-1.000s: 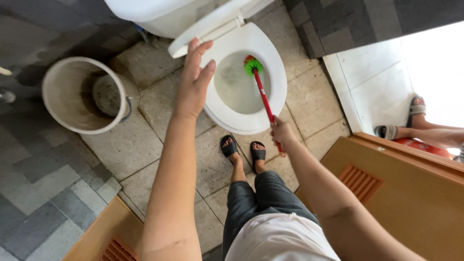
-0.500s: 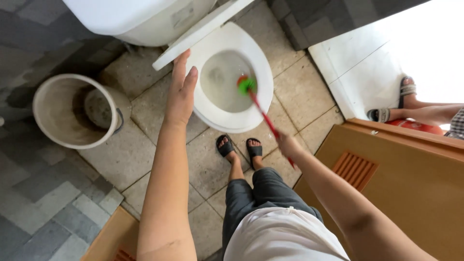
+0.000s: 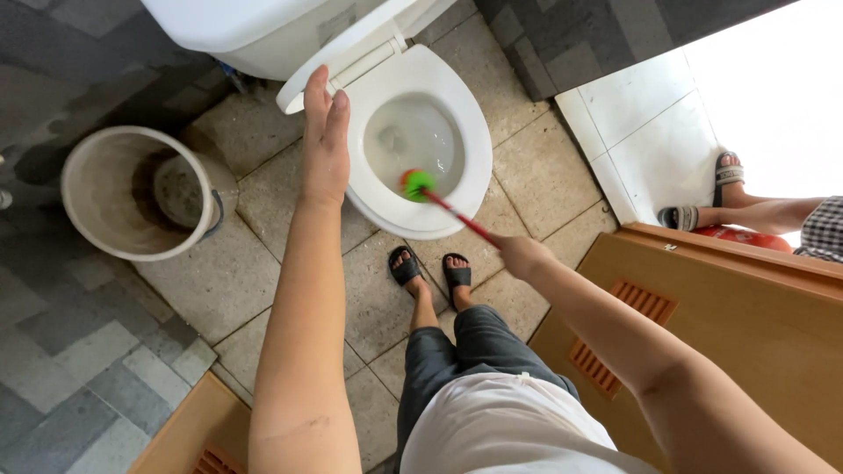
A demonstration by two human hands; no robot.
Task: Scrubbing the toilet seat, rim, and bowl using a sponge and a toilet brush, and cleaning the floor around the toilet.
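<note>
The right hand (image 3: 520,254) is clenched around the red handle of a toilet brush (image 3: 439,204), whose green head rests on the near inner rim of the toilet bowl (image 3: 413,140), just above the water. The left hand (image 3: 323,140) is flat and released, fingers straight, beside the raised seat and lid (image 3: 351,48); it looks to be touching the lid's edge, though the angle makes contact hard to confirm. A bucket (image 3: 132,193) stands on the floor to the left, and another person's sandalled feet (image 3: 702,197) show by the doorway. The step in hand appears to be scrubbing the bowl's front rim. The next move would call for a firm grip and a steady sweep round the rim, keeping the bristles inside the bowl.
</note>
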